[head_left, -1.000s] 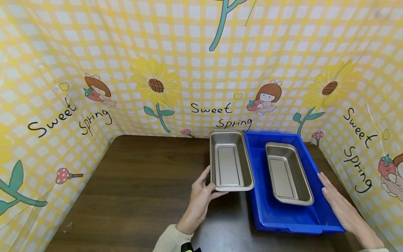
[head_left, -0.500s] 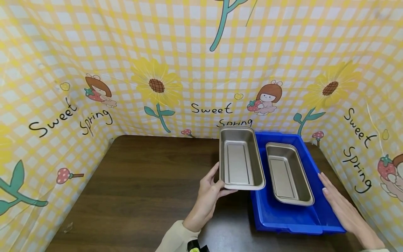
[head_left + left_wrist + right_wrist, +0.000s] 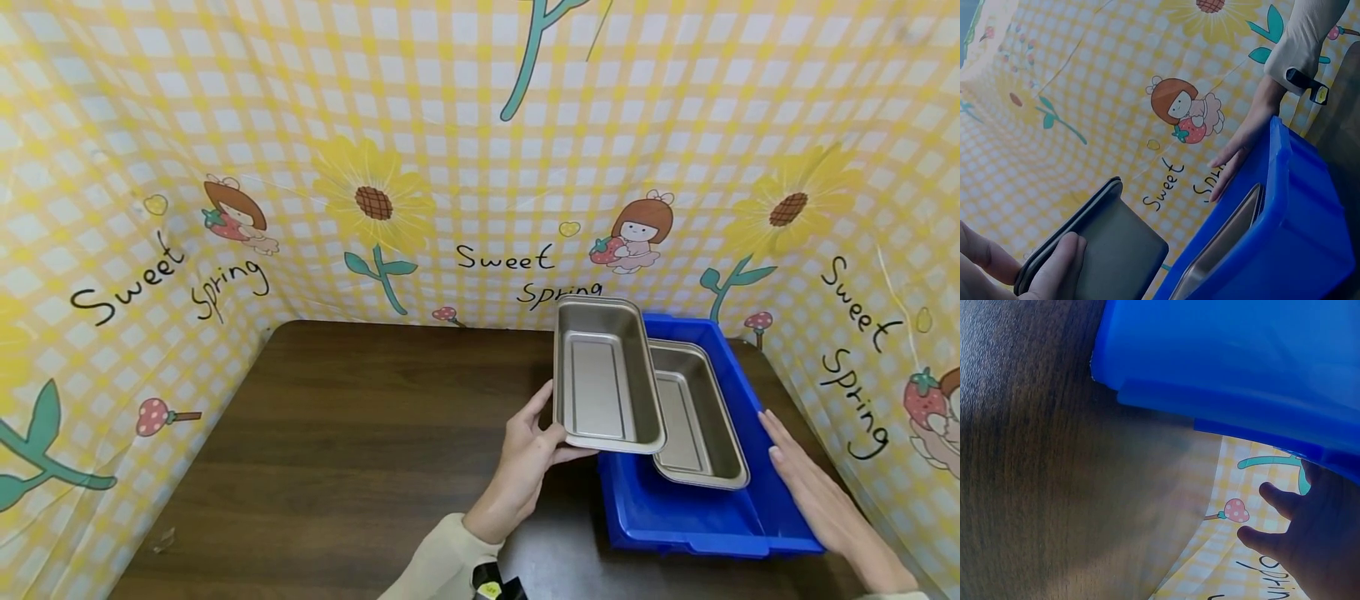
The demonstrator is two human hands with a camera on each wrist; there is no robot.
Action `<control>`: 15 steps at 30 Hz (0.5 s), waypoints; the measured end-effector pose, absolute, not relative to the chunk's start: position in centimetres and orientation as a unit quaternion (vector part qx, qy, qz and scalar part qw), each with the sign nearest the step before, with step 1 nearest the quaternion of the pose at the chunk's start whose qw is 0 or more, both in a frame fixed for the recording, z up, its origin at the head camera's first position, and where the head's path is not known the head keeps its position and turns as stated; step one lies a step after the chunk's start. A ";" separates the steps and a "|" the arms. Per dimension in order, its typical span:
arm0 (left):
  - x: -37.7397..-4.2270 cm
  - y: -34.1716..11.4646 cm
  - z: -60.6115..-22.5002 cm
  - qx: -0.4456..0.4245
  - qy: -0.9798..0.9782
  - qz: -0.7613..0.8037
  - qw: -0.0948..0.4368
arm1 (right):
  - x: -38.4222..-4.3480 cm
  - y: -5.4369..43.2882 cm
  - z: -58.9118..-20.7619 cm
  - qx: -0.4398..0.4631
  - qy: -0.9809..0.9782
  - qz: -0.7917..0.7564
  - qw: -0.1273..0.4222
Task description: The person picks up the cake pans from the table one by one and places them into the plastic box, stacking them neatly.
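My left hand (image 3: pixel 525 458) pinches the near left corner of a metal loaf pan (image 3: pixel 600 383), thumb over the rim and fingers beneath. That pan is raised and partly overlaps a second loaf pan (image 3: pixel 701 425), which sits inside a blue plastic bin (image 3: pixel 675 529). The left wrist view shows the raised pan (image 3: pixel 1122 250) from its outer side, with the fingers (image 3: pixel 1063 262) on it. At the bin's right side, my right hand (image 3: pixel 813 492) has its fingers straight against the outer wall. In the right wrist view, spread fingers (image 3: pixel 1279 503) show beside the bin (image 3: pixel 1229 369).
The bin stands on the right part of a dark wooden table (image 3: pixel 360 450). A yellow checked cloth (image 3: pixel 450 167) with flowers and lettering rises behind the table and along both sides. A small clear scrap (image 3: pixel 163 540) lies near the table's left edge.
My left hand has carried its loaf pan rightward from beside the bin's left wall to over the bin, partly covering the other pan. The right hand and bin have stayed in place.
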State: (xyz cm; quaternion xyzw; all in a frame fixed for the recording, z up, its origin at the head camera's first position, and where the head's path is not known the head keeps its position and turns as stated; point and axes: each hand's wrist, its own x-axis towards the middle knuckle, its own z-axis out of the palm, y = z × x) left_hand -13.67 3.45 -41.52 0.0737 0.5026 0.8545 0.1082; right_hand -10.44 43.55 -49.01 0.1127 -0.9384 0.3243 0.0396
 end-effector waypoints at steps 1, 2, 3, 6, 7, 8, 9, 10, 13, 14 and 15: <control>-13.7 3.7 -41.4 0.075 0.502 0.855 0.109 | -10.5 43.5 -49.0 0.112 -0.939 0.324 0.040; -13.6 3.9 -41.3 0.077 0.501 0.855 0.109 | -10.5 43.5 -49.0 0.113 -0.938 0.324 0.040; -13.6 4.0 -41.2 0.077 0.500 0.856 0.110 | -10.5 43.5 -49.0 0.113 -0.938 0.325 0.039; -13.6 4.6 -41.0 0.077 0.496 0.857 0.112 | -10.5 43.5 -49.0 0.114 -0.938 0.326 0.040; -13.6 4.8 -41.0 0.078 0.496 0.858 0.113 | -10.5 43.5 -49.0 0.115 -0.938 0.325 0.042; -13.6 5.1 -40.9 0.078 0.495 0.858 0.114 | -10.5 43.5 -49.0 0.115 -0.938 0.325 0.043; -13.6 5.3 -40.9 0.078 0.495 0.858 0.116 | -10.5 43.5 -49.1 0.115 -0.938 0.325 0.044; -13.6 5.4 -40.9 0.078 0.495 0.857 0.117 | -10.5 43.5 -49.1 0.115 -0.938 0.324 0.045; -13.7 6.0 -41.0 0.078 0.497 0.856 0.121 | -10.5 43.5 -49.1 0.115 -0.938 0.325 0.046; -13.8 6.2 -41.0 0.078 0.498 0.855 0.122 | -10.5 43.5 -49.1 0.115 -0.937 0.326 0.046; -13.8 6.3 -41.1 0.078 0.498 0.855 0.123 | -10.5 43.5 -49.1 0.115 -0.937 0.326 0.046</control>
